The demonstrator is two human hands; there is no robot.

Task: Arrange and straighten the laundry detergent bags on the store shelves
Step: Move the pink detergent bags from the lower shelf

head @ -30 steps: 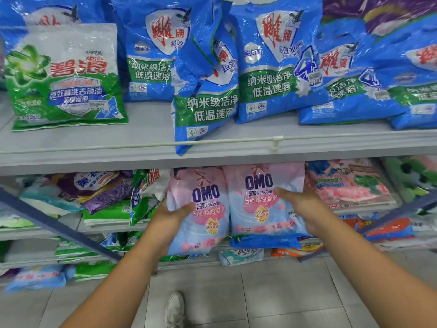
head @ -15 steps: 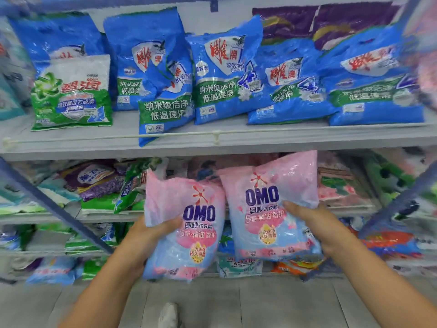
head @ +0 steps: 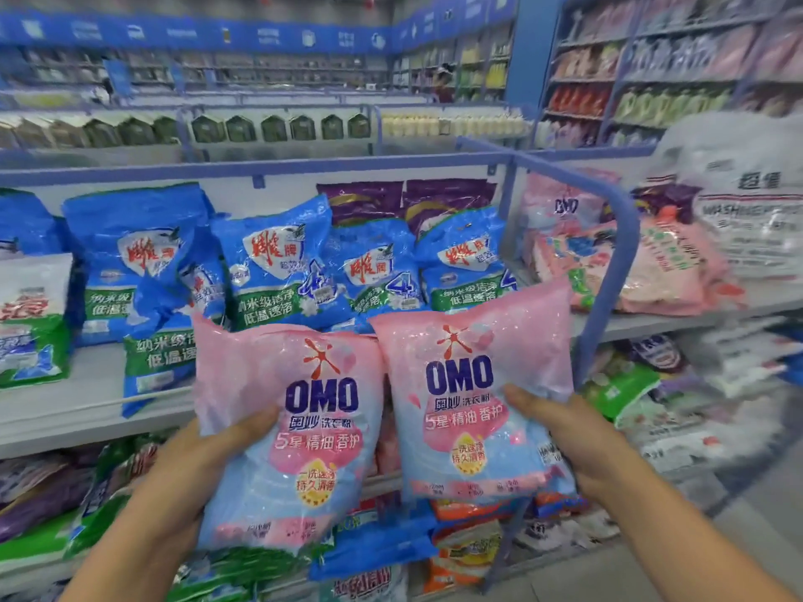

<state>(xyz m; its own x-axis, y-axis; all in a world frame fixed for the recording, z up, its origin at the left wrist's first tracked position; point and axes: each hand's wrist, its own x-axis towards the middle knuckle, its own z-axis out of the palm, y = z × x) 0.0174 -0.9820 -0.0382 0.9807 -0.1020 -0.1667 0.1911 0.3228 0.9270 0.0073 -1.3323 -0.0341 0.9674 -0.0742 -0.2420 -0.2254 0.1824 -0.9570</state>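
While both forearms rise from the lower edge of the view, the left hand grips the left OMO bag with its thumb laid across the front, and the right hand grips the right OMO bag the same way; the fingers of both hands are hidden behind the bags. These two pink-and-blue bags are held upright side by side, their inner edges touching, in front of the grey shelf. Their lower halves cover the stock below that shelf, where only crumpled green, purple and orange packs show at the sides, too blurred to read. Behind the held bags, on the grey shelf, stands a row of blue detergent bags, several leaning on one another, one slumped forward over the shelf's edge. A green-and-white bag at the left end of the shelf is cut off by the frame. Behind the blue row, purple bags show only their tops. Right of the shelf, past a curved blue rail, lie pink packs and a large white sack, both smeared by motion. Farther aisles behind the shelf are indistinct.
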